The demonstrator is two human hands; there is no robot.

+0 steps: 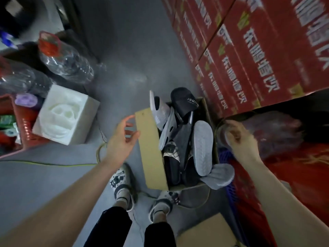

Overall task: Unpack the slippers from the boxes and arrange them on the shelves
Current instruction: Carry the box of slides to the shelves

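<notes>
An open cardboard box [151, 150] stands on the grey floor in front of my feet, full of several slippers. A black slipper [185, 101] lies at its far end, a grey one sole-up [203, 147] at its right side, a light grey one [161, 111] leans against the left flap. My left hand [122, 138] is at the left flap's outer edge, fingers spread, touching the cardboard. My right hand [238, 139] is to the right of the box, fingers curled on the edge of a dark plastic bag [272, 132].
Stacked red cartons [249, 50] rise along the right. A white foam block [65, 113] rests on a red basket [26, 132] at left, with clear plastic bottles [65, 63] behind. A yellow-green strap [99, 150] lies on the floor. Another cardboard piece [208, 232] sits near my right foot.
</notes>
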